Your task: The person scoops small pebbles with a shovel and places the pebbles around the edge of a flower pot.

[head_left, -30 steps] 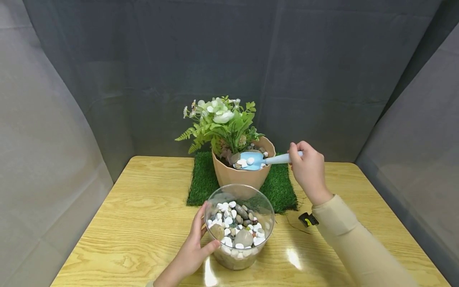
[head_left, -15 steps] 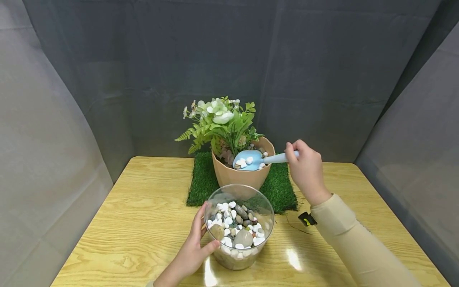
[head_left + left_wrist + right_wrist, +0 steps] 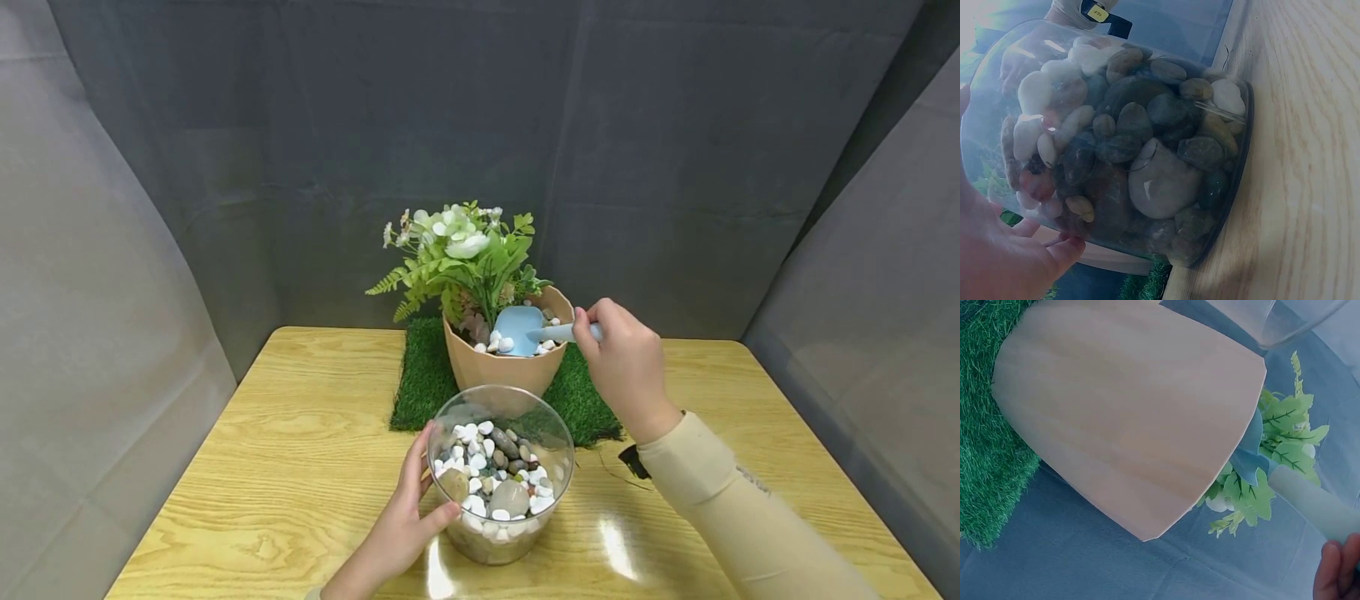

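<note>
My right hand (image 3: 624,367) grips the handle of a light-blue trowel (image 3: 517,323). The trowel's blade is inside the rim of a tan flowerpot (image 3: 491,373), tilted, with white pebbles (image 3: 504,342) at its lower-left edge. Whether those pebbles lie on the blade or in the pot is hard to tell. In the right wrist view the pot's wall hides most of the blade. My left hand (image 3: 405,517) holds the left side of a clear plastic container (image 3: 491,552), thumb in front and fingers behind. Mixed stones (image 3: 1163,178) fill its lower part, white pebbles among them.
A leafy plant with white flowers (image 3: 468,246) rises from the pot's left side. The pot stands on a square of artificial grass (image 3: 420,392) on a wooden table (image 3: 300,450). Dark cloth (image 3: 420,100) hangs behind, with grey cloth at both sides.
My right hand has moved left, lowering and tipping the trowel in the pot. White pebbles have slid off most of the blade toward its lower-left edge. My left hand and the container have stayed put.
</note>
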`<state>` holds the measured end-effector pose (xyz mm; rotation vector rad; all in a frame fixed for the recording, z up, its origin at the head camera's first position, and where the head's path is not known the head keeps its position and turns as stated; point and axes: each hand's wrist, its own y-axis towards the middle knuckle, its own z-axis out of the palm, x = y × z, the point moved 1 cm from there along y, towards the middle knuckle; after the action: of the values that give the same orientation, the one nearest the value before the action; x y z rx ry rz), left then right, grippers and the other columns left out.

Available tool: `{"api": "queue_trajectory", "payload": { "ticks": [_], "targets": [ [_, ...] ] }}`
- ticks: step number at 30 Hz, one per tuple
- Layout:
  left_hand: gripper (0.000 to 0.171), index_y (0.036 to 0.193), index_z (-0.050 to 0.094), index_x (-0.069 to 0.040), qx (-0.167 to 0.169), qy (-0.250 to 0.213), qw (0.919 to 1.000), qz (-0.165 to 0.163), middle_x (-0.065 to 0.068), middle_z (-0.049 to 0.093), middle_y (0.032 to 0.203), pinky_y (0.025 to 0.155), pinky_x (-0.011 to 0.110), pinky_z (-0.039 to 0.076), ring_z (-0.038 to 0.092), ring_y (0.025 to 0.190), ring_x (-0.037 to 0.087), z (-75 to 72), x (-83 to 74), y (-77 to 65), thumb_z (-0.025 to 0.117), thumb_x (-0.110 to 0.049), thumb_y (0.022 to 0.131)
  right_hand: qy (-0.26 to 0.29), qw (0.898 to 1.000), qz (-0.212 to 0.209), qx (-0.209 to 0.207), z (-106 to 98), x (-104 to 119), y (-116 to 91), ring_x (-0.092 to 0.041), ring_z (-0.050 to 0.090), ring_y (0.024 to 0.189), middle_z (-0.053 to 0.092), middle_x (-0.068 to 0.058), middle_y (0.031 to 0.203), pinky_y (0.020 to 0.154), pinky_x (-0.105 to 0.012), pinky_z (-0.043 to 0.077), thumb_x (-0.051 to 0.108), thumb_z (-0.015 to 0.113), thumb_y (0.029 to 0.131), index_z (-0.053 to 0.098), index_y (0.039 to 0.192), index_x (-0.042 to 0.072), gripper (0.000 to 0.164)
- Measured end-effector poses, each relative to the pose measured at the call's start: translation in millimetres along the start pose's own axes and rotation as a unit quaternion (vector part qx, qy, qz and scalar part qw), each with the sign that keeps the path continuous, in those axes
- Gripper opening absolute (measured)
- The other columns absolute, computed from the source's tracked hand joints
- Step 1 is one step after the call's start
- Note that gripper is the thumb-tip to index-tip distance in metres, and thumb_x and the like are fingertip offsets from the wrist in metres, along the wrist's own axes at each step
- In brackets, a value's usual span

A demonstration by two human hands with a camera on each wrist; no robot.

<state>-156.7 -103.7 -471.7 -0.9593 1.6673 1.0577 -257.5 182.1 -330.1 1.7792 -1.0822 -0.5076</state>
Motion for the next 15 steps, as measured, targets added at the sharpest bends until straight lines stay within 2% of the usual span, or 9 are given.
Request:
{"api": "queue_trajectory", "payload": {
  "ticks": [3,5,8,12,15],
  "targets": [
    [0.099,0.167,0.003,-0.026,0.0,-0.003,1.0,0.001,0.019,0.007,0.173,0.121,0.068,0.023,0.019,0.154,0.05,-0.4,-0.1,0.1,0.069,-0.018,0.093,0.003,0.999,-0.031,-0.012,-0.8,3.3,-0.6,-0.016,0.04,0.048,0.051,-0.009,0.062,0.042,-0.03,0.033,0.004,0.066,0.094,0.057,0.08,0.003,0.016],
    [0.099,0.167,0.003,-0.026,0.001,-0.004,1.0,0.001,0.02,0.007,0.173,0.121,0.068,0.023,0.019,0.154,0.05,-0.4,0.1,0.2,0.069,-0.018,0.093,0.002,0.998,-0.062,-0.017,-1.5,4.7,-1.1,-0.017,0.041,0.048,0.052,-0.009,0.062,0.041,-0.031,0.034,0.009,0.063,0.098,0.057,0.08,0.003,0.019],
    [0.099,0.167,0.003,-0.026,0.001,-0.004,1.0,0.0,0.019,0.008,0.173,0.121,0.068,0.023,0.02,0.154,0.049,-0.4,0.2,0.4,0.069,-0.018,0.093,0.004,0.99,-0.138,-0.027,-2.0,6.5,-1.3,-0.017,0.043,0.049,0.05,-0.006,0.063,0.041,-0.03,0.036,0.018,0.055,0.105,0.056,0.078,0.004,0.03],
    [0.1,0.167,0.002,-0.028,0.003,-0.002,1.0,0.0,0.018,0.008,0.173,0.121,0.068,0.023,0.02,0.154,0.048,-0.5,0.7,0.8,0.069,-0.018,0.093,0.008,0.964,-0.263,-0.05,-1.6,8.9,-1.2,-0.017,0.045,0.05,0.052,-0.004,0.065,0.041,-0.028,0.04,0.017,0.053,0.107,0.056,0.075,0.004,0.035],
    [0.1,0.167,0.002,-0.028,0.004,-0.001,1.0,0.004,0.018,0.008,0.173,0.121,0.068,0.024,0.02,0.154,0.049,-0.5,1.2,1.2,0.069,-0.018,0.094,0.013,0.944,-0.32,-0.074,-0.6,10.3,-1.8,-0.016,0.046,0.051,0.057,-0.005,0.068,0.041,-0.028,0.044,0.012,0.056,0.105,0.06,0.076,0.002,0.031]
  ]
}}
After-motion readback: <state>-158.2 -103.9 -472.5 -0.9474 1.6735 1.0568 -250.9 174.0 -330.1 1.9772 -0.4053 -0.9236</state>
